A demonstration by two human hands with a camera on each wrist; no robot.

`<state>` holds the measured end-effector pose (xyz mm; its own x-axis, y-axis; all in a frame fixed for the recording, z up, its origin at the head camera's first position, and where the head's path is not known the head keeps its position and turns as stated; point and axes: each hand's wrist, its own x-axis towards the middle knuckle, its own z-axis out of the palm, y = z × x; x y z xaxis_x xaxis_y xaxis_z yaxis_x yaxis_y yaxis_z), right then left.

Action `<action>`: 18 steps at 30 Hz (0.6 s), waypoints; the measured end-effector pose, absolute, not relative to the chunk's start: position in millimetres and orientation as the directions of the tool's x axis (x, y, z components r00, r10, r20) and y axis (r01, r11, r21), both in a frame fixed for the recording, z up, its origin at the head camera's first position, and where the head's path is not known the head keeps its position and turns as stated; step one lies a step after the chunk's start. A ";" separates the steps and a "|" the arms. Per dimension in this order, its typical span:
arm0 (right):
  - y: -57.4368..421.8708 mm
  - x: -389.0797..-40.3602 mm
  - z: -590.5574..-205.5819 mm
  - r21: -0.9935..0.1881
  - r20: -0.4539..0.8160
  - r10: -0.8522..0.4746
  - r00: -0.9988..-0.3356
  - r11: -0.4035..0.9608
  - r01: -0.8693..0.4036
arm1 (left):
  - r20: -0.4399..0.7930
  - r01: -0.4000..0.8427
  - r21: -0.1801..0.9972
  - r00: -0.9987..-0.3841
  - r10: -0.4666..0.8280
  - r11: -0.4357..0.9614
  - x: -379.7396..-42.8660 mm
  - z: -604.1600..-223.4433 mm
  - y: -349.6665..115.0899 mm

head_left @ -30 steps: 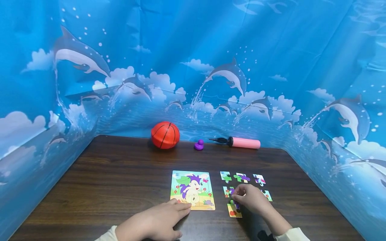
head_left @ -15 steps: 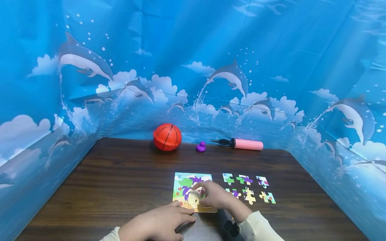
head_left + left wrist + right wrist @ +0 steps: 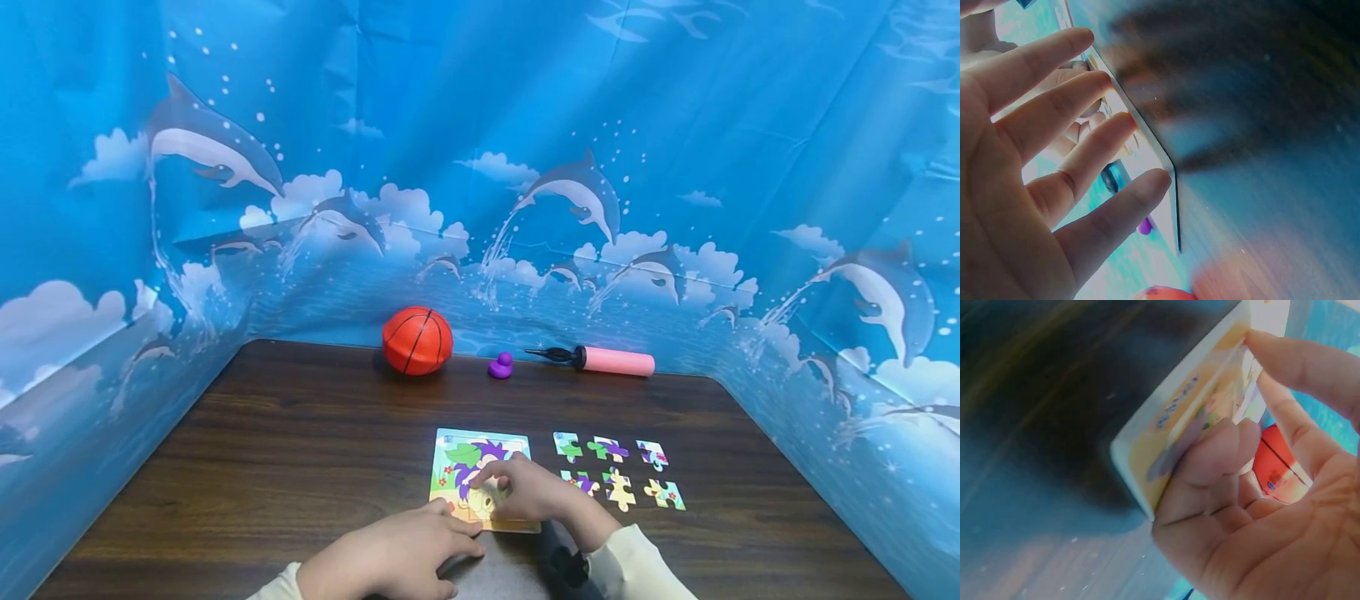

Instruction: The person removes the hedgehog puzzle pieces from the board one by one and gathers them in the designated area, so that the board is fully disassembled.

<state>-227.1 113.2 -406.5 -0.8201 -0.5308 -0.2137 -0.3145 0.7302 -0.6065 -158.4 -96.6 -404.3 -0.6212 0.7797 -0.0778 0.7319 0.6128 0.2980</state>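
A square hedgehog puzzle board point(image 3: 450, 440) lies on the table in the head view. My left hand point(image 3: 405, 546) rests at its near left edge with fingers extended; in the left wrist view the fingers point(image 3: 1100, 140) touch the board's edge. Over the board's lower middle, my right hand point(image 3: 525, 492) pinches with thumb and index finger. A small puzzle piece appears to be between them, pressed against the board and mostly hidden. The right wrist view shows the other right-hand fingers point(image 3: 1210, 469) curled by the board's corner. Loose puzzle pieces point(image 3: 619, 488) lie in rows to the right.
At the table's back edge are a red basketball-patterned ball point(image 3: 417, 340), a purple rubber duck point(image 3: 501, 366) and a pink hand pump point(image 3: 617, 361). A blue dolphin-printed cloth point(image 3: 465, 125) surrounds the table point(image 3: 300, 433). The right sleeve point(image 3: 630, 567) covers part of the table's near side.
From among the loose pieces, my right hand has moved left to the board, then lowered slightly there. The left hand keeps its place at the board's edge. The head view has shifted a little.
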 end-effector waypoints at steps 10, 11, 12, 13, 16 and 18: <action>111.5 -227.3 -402.7 -0.685 -0.227 -0.560 -0.797 0.674 -0.279 | -0.067 0.737 0.308 -0.613 0.787 0.601 -159.2 -405.5 -96.4; 112.0 -227.3 -402.9 -0.699 -0.228 -0.563 -0.794 0.662 -0.269 | -0.063 0.740 0.304 -0.612 0.788 0.599 -159.4 -405.8 -96.3; 112.6 -227.2 -403.1 -0.716 -0.229 -0.565 -0.792 0.649 -0.256 | -0.059 0.743 0.300 -0.611 0.789 0.598 -159.6 -406.0 -96.1; 113.3 -227.3 -403.2 -0.734 -0.231 -0.569 -0.789 0.634 -0.243 | -0.054 0.746 0.295 -0.611 0.790 0.597 -159.4 -406.0 -96.0; 115.7 -227.3 -403.3 -0.780 -0.232 -0.582 -0.780 0.590 -0.208 | -0.053 0.746 0.290 -0.613 0.788 0.600 -158.6 -405.6 -95.9; 117.3 -227.5 -403.8 -0.805 -0.227 -0.584 -0.780 0.563 -0.187 | -0.060 0.739 0.297 -0.618 0.784 0.605 -157.6 -404.4 -96.2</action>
